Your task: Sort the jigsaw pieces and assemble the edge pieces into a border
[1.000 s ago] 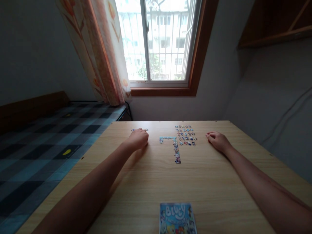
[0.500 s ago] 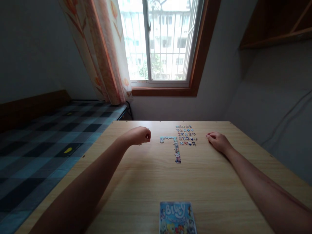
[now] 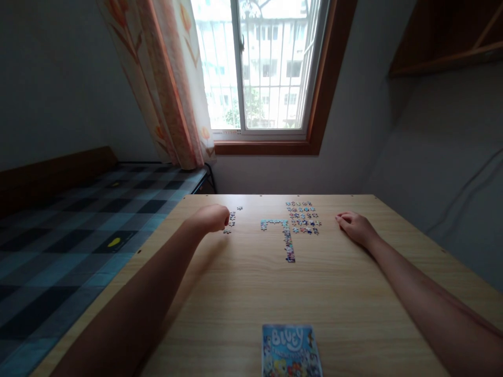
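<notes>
My left hand is closed, its knuckles up, over the left part of the table. What its fingers hold, if anything, is hidden. Loose jigsaw pieces lie right beside its fingertips, and one single piece is a little farther back. My right hand rests on the tabletop with its fingers curled together; nothing shows in them. Between the hands lies a joined strip of puzzle, shaped like a corner with a short hook at its left end. Rows of loose pieces are spread just behind and right of it.
A blue puzzle box marked "Bluey" lies at the near edge of view on the wooden table. To the left is a bed with a checked cover. A window and a curtain are behind the table.
My left hand has moved left and slightly down, uncovering the loose pieces on that side. My right hand stays in place; the view has shifted slightly.
</notes>
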Available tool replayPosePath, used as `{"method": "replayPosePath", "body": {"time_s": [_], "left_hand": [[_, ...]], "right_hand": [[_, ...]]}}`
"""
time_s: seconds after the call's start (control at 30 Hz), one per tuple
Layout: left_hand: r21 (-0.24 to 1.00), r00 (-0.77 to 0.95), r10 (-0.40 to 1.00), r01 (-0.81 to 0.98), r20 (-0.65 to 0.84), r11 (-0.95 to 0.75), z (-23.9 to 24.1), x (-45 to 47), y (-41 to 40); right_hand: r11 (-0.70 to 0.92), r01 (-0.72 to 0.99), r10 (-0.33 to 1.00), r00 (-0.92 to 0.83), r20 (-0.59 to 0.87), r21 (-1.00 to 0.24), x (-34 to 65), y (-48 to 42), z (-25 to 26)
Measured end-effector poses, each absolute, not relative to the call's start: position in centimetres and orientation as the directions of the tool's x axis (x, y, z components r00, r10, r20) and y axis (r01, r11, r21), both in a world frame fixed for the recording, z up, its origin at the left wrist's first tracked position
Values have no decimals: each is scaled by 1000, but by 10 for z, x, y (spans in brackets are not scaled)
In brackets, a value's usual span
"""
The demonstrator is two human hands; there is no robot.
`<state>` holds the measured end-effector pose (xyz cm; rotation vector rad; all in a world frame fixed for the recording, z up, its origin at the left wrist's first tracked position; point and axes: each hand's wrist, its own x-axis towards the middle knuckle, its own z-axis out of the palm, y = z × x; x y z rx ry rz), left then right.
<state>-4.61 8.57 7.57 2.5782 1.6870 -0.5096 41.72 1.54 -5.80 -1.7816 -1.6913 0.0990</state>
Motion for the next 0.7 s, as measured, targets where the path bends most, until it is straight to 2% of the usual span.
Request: {"method": "replayPosePath", "body": {"time_s": [0.43,0.7], "left_hand": [[-161,400,853,867,-336,-471,59,-47,94],[-162,392,869,877,-302,-452,56,-45,94]], "right_hand": [[64,866,913,150,380,-496,418,14,-56],[54,867,913,158,376,-495,417,14,-55]]}}
